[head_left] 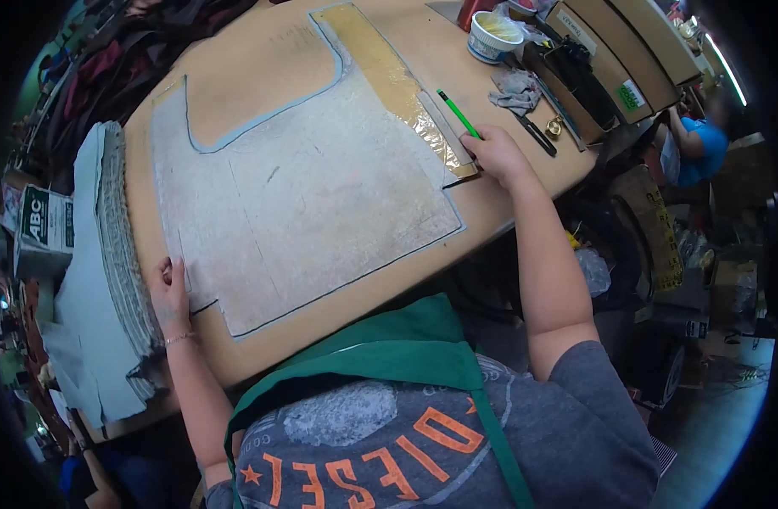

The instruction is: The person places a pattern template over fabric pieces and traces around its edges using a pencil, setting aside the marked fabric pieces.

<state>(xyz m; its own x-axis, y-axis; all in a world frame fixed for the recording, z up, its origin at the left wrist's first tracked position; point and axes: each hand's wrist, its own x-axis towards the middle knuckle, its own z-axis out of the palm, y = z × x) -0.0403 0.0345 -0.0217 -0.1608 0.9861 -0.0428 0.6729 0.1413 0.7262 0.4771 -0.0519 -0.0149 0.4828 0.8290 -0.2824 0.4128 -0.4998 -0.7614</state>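
Note:
A large pale cardboard pattern (321, 204) with a curved cut-out lies flat on the brown table. Yellowish tape (380, 64) covers its far right strip, and dark and light-blue lines run along its edges. My right hand (497, 155) rests at the pattern's right edge, closed on a green pencil (458, 114) whose dark end points up and away. At the left edge, my left hand (169, 295) has its fingers curled and its thumb over the pattern's border; it appears to pinch the edge, with the fingertips partly hidden.
A stack of grey-white sheets (109, 254) lies at the left, beside an ABC box (45, 219). At the back right are a white cup (494, 37), a rag (516, 91), a black cutter (536, 136) and cardboard boxes (605, 51). A person in blue (701, 151) sits beyond.

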